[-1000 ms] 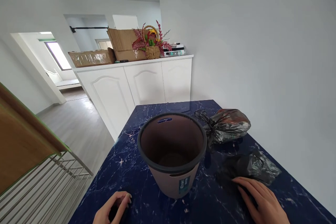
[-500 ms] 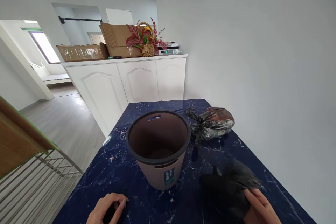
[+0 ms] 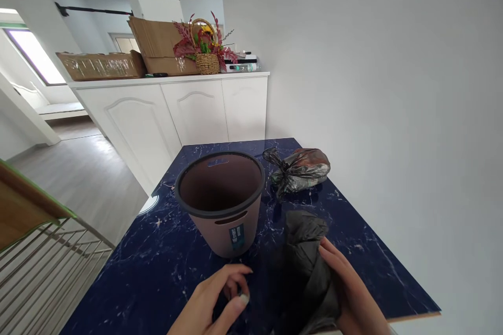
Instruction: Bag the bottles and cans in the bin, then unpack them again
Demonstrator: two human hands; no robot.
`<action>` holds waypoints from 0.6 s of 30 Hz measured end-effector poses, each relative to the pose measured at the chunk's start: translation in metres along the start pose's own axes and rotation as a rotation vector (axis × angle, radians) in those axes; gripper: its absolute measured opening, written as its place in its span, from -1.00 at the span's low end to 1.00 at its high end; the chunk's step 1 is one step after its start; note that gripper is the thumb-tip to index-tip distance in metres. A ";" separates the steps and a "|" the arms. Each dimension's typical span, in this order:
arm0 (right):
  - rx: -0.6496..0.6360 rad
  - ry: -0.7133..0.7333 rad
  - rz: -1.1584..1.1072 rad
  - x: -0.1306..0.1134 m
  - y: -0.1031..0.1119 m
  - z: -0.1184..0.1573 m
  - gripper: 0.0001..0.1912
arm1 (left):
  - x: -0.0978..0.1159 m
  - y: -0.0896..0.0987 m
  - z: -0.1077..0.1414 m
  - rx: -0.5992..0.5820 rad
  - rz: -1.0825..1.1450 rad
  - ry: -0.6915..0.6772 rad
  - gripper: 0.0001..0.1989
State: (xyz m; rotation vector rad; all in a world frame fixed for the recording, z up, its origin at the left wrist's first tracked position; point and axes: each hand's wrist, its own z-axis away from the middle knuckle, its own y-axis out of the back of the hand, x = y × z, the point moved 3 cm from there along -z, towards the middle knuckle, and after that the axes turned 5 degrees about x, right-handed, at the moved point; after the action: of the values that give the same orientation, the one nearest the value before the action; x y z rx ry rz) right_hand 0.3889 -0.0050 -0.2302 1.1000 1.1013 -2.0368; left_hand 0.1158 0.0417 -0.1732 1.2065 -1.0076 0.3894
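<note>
A brownish bin (image 3: 236, 235) with a dark rim stands upright on the blue marbled table (image 3: 157, 251), its inside showing nothing. My right hand (image 3: 346, 282) grips a crumpled black plastic bag (image 3: 308, 267) at the front right of the table. Just left of that bag, below the bin, is my left hand (image 3: 220, 293), fingers curled but apart, with nothing in them. A knotted, filled black bag (image 3: 302, 170) lies right of the bin, near the wall.
Behind the table is a white cabinet (image 3: 196, 110) bearing cardboard boxes (image 3: 102, 65), a flower basket (image 3: 207, 63) and a plastic bottle (image 3: 247, 67). A metal rack (image 3: 47, 267) stands at the left. A pale wall (image 3: 373, 89) borders the right side.
My left hand has moved right, closer to the black bag. My right hand has carried the bag left and up. The view has shifted, so the bin appears slightly farther left and higher.
</note>
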 end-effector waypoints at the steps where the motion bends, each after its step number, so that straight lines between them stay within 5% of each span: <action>1: -0.020 0.005 0.006 0.000 -0.004 0.003 -0.31 | 0.008 -0.001 -0.002 -0.017 0.006 0.002 -0.57; 10: -0.184 0.035 0.072 -0.004 -0.006 0.012 -0.31 | 0.038 -0.010 -0.010 0.017 0.016 -0.067 -0.67; 18: -0.011 -0.048 0.138 -0.003 0.007 0.018 -0.30 | 0.037 0.013 0.009 0.178 0.196 -0.052 -0.63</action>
State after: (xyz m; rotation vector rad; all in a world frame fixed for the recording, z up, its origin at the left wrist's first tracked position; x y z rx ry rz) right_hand 0.3885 -0.0240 -0.2249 1.0859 0.9838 -1.9369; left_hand 0.1222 0.0286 -0.1355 1.2860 -1.1598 0.6142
